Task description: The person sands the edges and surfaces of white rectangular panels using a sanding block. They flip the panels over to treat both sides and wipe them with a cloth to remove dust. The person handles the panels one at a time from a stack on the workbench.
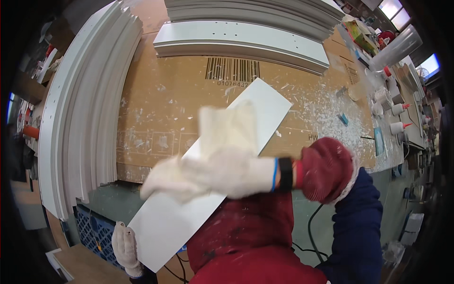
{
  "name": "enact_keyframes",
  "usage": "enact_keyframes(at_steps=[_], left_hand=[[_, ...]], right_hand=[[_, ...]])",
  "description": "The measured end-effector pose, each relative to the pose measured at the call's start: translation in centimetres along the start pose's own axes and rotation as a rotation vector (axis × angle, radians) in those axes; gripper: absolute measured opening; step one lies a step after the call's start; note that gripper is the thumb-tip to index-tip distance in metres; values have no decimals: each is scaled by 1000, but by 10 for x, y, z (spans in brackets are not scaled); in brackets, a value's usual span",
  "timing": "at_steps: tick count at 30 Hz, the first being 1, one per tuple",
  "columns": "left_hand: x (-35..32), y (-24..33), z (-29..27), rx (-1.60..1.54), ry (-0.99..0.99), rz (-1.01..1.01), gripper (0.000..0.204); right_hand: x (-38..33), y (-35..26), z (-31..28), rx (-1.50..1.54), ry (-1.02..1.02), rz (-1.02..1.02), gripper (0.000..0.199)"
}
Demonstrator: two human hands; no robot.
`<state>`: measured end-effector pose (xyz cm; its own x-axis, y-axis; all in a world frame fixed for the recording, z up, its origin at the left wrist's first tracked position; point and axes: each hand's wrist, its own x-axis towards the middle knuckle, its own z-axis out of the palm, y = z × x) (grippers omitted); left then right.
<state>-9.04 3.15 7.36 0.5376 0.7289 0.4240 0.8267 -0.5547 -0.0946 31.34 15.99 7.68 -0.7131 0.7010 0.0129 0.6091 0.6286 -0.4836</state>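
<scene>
Centrally, one long white panel point(208, 180) held slantwise over the cardboard-covered workbench point(161, 109), its near end past the bench edge. Two gloved hands at work: left hand point(126, 248) closed on the panel's lower corner, right hand point(213, 173) blurred, pressed flat on the panel's face with one pale cloth point(227, 125) bunched under its fingers (grip on the cloth hard to tell through the blur). Two stacks of white profiled strips: one curving down the left point(80, 113), one across the far edge point(246, 42). At right, several small white bottles with red caps point(397, 110), exact count unclear. Below the bench, one blue crate point(97, 232).
</scene>
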Motion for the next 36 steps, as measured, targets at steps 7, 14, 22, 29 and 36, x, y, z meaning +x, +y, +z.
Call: enact_keyframes(at_steps=[7, 14, 22, 29, 36], left_hand=[[-2, 23, -12, -84, -48, -186, 28], [-11, 15, -10, -218, 107, -409, 70], [-21, 24, 12, -613, 230, -716, 78], [15, 35, -13, -1571, 337, -1521, 55], [-21, 32, 8, -621, 313, -588, 82]], right_hand=[[-25, 59, 3, -50, 369, 203, 25], [-7, 41, -39, -74, 249, 393, 53], [27, -164, 57, -589, 159, -325, 64], [45, -227, 68, 65, -212, -886, 36], [11, -127, 4, 53, 157, -259, 53]])
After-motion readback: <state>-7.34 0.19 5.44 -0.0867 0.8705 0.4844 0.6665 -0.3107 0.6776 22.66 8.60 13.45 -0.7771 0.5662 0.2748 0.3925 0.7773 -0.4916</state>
